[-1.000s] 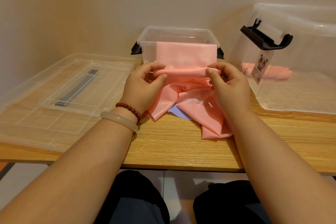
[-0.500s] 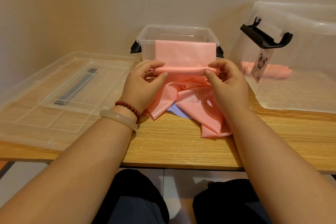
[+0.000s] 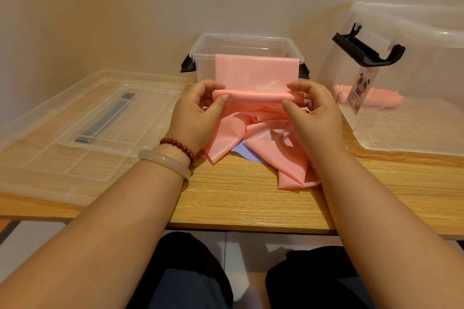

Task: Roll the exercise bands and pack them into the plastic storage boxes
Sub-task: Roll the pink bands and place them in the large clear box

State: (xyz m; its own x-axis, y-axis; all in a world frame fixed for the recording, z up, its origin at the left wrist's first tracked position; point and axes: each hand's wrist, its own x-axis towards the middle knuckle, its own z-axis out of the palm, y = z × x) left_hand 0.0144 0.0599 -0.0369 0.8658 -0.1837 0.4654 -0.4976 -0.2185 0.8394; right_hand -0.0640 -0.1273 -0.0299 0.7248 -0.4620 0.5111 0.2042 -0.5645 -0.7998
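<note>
— Hands?
— My left hand (image 3: 198,118) and right hand (image 3: 313,113) pinch the two ends of the pink exercise band (image 3: 256,96), rolled tighter than a second ago.
— Where?
— Before the small storage box (image 3: 241,40), at the tabletop's (image 3: 238,198) back edge; plenty left to roll.

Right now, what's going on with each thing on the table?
Pink band: partly rolled, end draped over small box.
Left hand: pinches the band.
Right hand: pinches the band.
Small box: open.
Big box: rolled bands inside.
Lids: off, flat on table.
</note>
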